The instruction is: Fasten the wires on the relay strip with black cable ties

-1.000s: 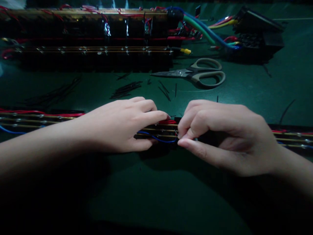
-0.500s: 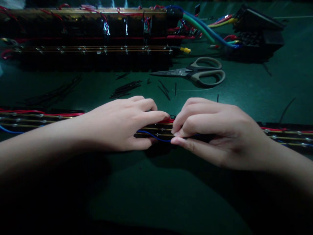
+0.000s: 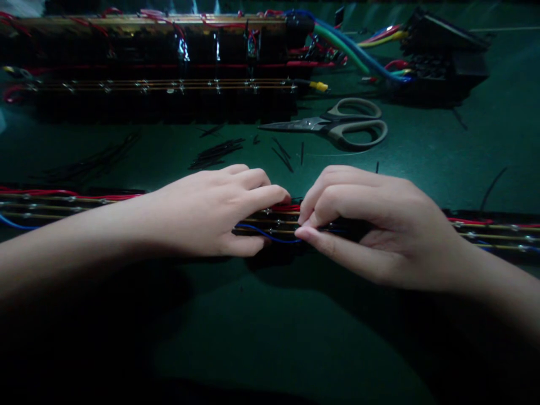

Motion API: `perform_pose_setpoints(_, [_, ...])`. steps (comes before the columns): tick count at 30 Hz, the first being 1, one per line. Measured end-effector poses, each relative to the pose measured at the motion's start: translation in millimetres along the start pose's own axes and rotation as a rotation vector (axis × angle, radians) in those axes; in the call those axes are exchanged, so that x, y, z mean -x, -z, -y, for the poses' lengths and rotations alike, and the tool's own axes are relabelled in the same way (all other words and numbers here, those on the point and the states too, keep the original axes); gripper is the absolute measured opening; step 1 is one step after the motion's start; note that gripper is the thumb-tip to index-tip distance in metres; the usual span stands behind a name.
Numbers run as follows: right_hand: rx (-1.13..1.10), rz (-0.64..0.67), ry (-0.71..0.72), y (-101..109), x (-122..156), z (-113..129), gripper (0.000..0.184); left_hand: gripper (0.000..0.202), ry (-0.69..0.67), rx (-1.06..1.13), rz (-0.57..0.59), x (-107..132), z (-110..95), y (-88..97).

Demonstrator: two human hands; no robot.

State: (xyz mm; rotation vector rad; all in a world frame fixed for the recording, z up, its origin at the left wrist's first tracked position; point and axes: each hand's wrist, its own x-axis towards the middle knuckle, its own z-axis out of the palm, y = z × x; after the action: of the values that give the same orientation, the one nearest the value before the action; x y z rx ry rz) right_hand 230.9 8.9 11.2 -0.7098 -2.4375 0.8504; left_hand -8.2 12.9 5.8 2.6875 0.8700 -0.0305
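Observation:
A long dark strip (image 3: 498,228) with brass-coloured rods, shiny joints, red wires (image 3: 287,208) and a blue wire (image 3: 270,235) runs left to right under both hands. My left hand (image 3: 215,211) grips it, index finger at the far edge and thumb at the near edge. Just to the right, my right hand (image 3: 371,225) is closed in a pinch over the strip, thumb tip against the fingertips, beside the blue wire. Whatever lies between those fingertips is hidden.
Scissors (image 3: 333,124) lie beyond the hands. Black tie-like pieces (image 3: 217,153) are scattered left of them, with a darker bundle (image 3: 97,157) farther left. A larger wired assembly (image 3: 147,56) spans the back, its coloured cables (image 3: 350,48) reaching black connectors (image 3: 451,67).
My right hand has shifted very slightly upward, its thumb and fingertips still together above the strip. The left hand keeps its hold, almost unmoved.

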Motion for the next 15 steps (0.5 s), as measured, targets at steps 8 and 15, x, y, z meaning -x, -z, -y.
perform_pose_setpoints(8, [0.085,-0.075,-0.006,-4.1,-1.1,-3.5,0.017,0.032,-0.002,-0.003,-0.049,1.6,0.9,-3.0])
perform_pose_setpoints(15, [0.06,-0.099,-0.021,-3.0,-0.3,-4.1,0.019,0.031,0.009,0.036,-0.024,1.8,-0.1,0.0])
